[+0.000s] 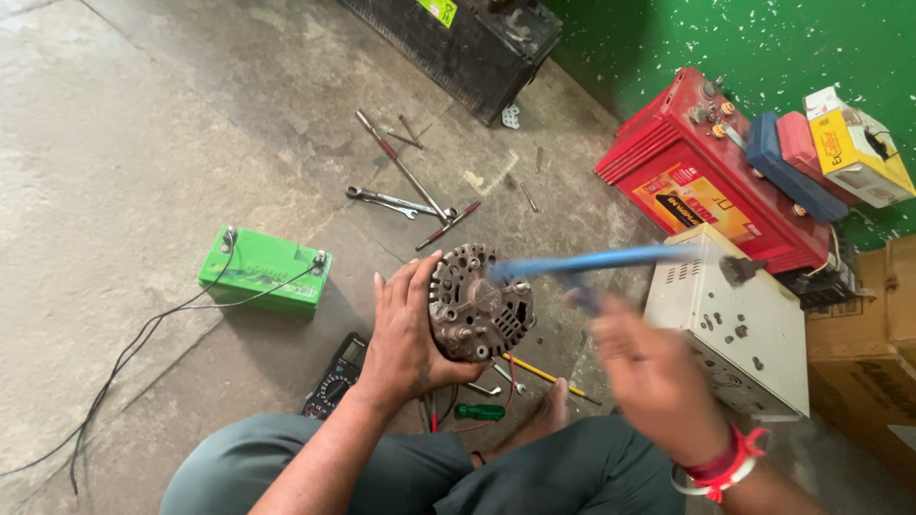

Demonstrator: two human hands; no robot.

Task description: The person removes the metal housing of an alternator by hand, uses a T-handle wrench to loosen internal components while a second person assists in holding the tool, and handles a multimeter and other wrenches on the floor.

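Two bare hands work over a concrete floor (pixel 143 124), seen from above the person's knees. The left hand (pixel 405 334) cups an alternator (pixel 474 303) from the left, fingers (pixel 412 286) wrapped around its back edge and closed firmly on it, holding it up off the floor near the middle of the scene. The right hand (pixel 649 377) is blurred; it grips the near end of a blue brush (pixel 611 259), but how tightly the fingers close I cannot tell. The brush handle runs from just beside the alternator's top right edge out to the right, its dark bristle head over a white metal box (pixel 739 329).

Left of the alternator sits a small green battery (pixel 267 270) with black wires (pixel 124 362) trailing toward the near left. A multimeter (pixel 336 380) lies just below the left wrist. Near the person's bare foot lie a green-handled screwdriver (pixel 480 411) and a yellow one (pixel 539 371). Farther off, wrenches (pixel 391 200) and other screwdrivers (pixel 447 226) are scattered on the floor. A big red battery (pixel 697 167) stands at far right beside the green wall (pixel 725 38), small boxes (pixel 830 148) stacked on it. A black battery (pixel 458 38) sits at the far edge.
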